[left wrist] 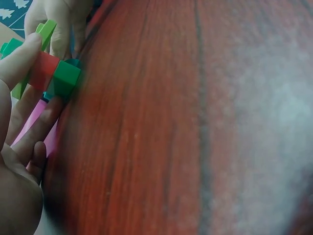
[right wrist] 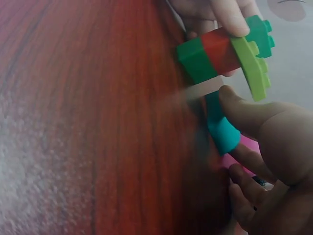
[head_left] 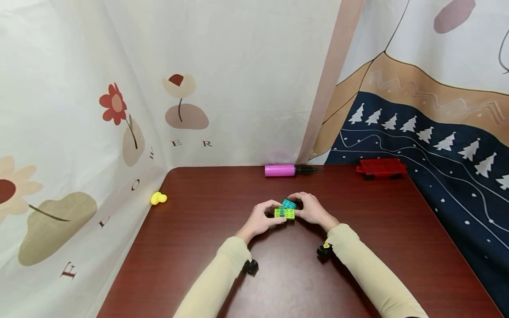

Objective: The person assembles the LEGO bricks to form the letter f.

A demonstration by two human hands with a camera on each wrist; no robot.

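My left hand [head_left: 262, 218] pinches a small stack of toy building blocks between thumb and fingers. In the right wrist view, the stack has a green block [right wrist: 194, 61] at the bottom, a red block [right wrist: 219, 50] above it, then a lime-green block [right wrist: 253, 71] and another green block [right wrist: 259, 36] on top. Close by on the right, my right hand [head_left: 312, 210] grips a teal block [right wrist: 224, 134] with thumb and fingers. From the head view, the teal block lies just behind the stack; whether they touch, I cannot tell.
A pink hand pump [head_left: 280, 170] lies at the back edge of the dark red wooden table [head_left: 207, 190]. Further right is a red toy cart [head_left: 382, 168] with black wheels. At the left edge sits a yellow toy [head_left: 158, 198]. Printed curtains [head_left: 246, 79] hang behind and beside the table.
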